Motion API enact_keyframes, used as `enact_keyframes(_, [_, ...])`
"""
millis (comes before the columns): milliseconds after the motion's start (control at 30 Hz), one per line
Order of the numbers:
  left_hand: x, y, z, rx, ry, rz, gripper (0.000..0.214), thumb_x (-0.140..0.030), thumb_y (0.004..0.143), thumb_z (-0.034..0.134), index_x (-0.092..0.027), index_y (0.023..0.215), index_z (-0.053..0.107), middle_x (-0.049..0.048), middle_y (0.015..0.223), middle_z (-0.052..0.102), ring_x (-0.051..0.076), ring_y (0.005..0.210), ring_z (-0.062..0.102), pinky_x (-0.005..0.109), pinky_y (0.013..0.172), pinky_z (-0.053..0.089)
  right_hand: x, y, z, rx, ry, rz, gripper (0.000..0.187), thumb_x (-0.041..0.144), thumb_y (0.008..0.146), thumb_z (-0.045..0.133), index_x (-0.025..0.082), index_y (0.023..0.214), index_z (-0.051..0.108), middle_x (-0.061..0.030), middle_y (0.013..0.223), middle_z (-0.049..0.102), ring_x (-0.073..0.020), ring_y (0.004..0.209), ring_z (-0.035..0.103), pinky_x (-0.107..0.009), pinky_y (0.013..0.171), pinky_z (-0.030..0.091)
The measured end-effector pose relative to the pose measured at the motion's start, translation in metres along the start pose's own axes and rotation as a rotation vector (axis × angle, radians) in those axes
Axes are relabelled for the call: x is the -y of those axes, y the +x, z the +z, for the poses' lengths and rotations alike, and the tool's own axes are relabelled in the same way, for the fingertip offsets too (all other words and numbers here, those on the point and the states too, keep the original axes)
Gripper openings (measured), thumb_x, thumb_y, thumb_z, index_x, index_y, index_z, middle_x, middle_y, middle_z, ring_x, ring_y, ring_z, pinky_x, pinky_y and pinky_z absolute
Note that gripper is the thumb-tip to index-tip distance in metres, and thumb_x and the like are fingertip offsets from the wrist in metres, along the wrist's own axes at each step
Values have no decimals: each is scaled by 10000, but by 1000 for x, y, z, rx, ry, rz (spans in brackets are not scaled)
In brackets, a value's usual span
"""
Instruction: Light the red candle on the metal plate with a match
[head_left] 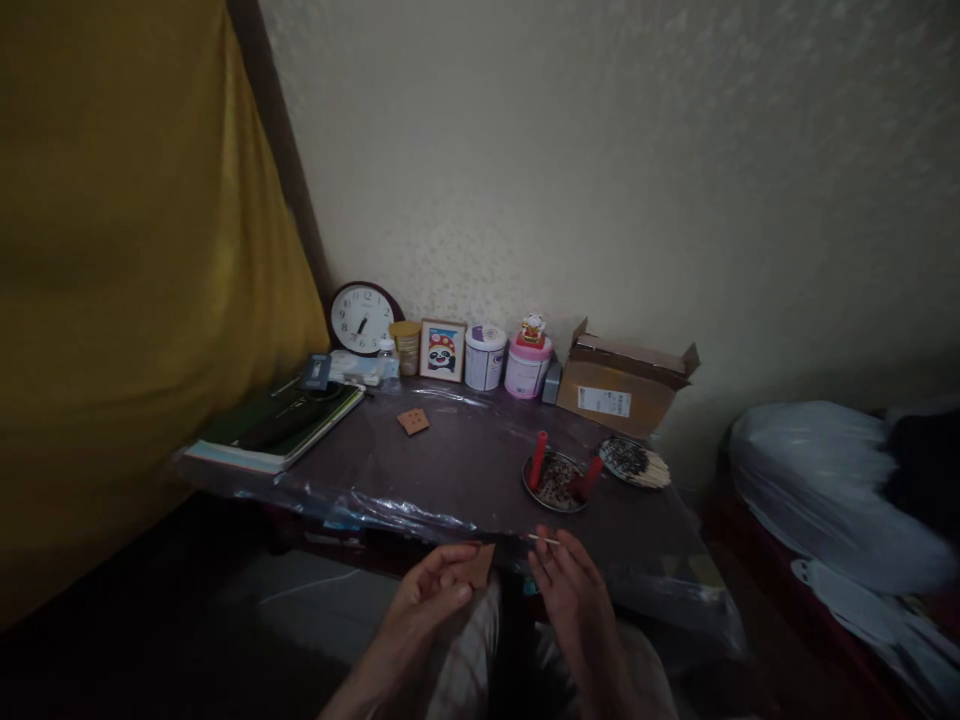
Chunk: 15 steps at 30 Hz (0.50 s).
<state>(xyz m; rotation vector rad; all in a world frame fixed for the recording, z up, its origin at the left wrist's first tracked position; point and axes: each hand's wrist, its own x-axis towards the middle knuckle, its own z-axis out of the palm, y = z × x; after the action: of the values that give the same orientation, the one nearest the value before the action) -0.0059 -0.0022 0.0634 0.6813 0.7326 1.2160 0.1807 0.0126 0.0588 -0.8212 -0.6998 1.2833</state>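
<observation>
My left hand [433, 592] is at the near table edge, its fingers closed on a small brown box [478, 566] that looks like a matchbox. My right hand [568, 585] is just to its right, pinching a thin pale stick [543, 540] like a match, which points left toward the box. Beyond the hands a round metal dish [556, 484] with dark contents holds two red candles [538, 458]. A bundle of thin sticks [636, 464] lies on a small plate right of the dish. A small brown card [413, 421] lies further back on the table.
The dark table [465, 460] is covered in clear plastic. Along the wall stand a clock [361, 317], a panda picture [442, 350], two tins [484, 356], a pink tub [528, 366] and an open cardboard box [621, 388]. Books [279, 428] lie at left, a yellow curtain [120, 260] beyond.
</observation>
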Motion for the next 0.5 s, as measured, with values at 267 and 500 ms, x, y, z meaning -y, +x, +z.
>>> enact_keyframes(267, [3, 1, 1, 50, -8, 17, 330, -273, 616, 776, -216, 930, 692, 56, 934, 734, 186, 854, 637, 276, 780, 427, -5, 6, -6, -56, 127, 100, 230, 317, 635, 747, 253, 851, 704, -45, 897, 734, -214, 881, 691, -410, 931, 478])
enact_keyframes(500, [10, 4, -1, 47, -27, 23, 381, -314, 577, 796, -198, 922, 683, 65, 881, 737, 192, 774, 641, 285, 709, 429, -1, 3, 0, 0, -26, 22, 113, 330, 722, 689, 243, 795, 697, -59, 877, 731, -231, 839, 699, -410, 838, 545])
